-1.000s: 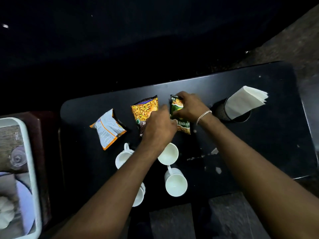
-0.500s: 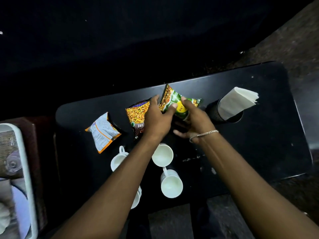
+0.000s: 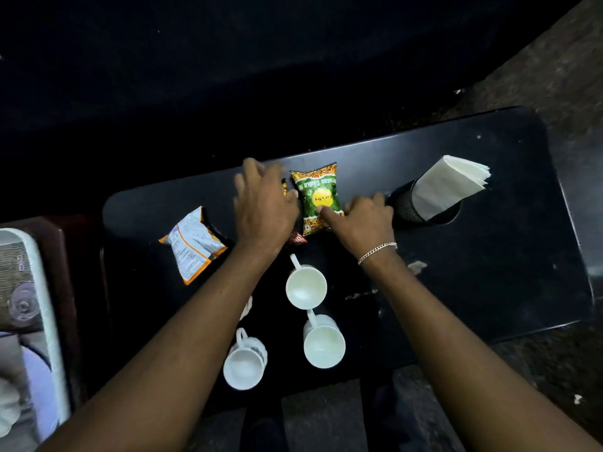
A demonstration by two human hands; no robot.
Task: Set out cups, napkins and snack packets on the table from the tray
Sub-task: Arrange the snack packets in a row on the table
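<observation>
Left hand [image 3: 264,207] and right hand [image 3: 363,221] flank the green snack packet [image 3: 318,194] lying flat on our dark worktop [image 3: 489,256].

We have the left spread flat over a second packet [image 3: 296,238], only its red-brown corner showing; the right rests loose, one fingertip [image 3: 323,209] touching the green packet's lower edge. Its white lettering sits upside down to us and we cannot make it out. A white-and-orange packet [image 3: 192,243] lies well left, three white cups [image 3: 306,286] stand nearer us, napkins [image 3: 450,184] in a black mesh holder [image 3: 408,208] just right, the tray [image 3: 49,305] far left.
</observation>
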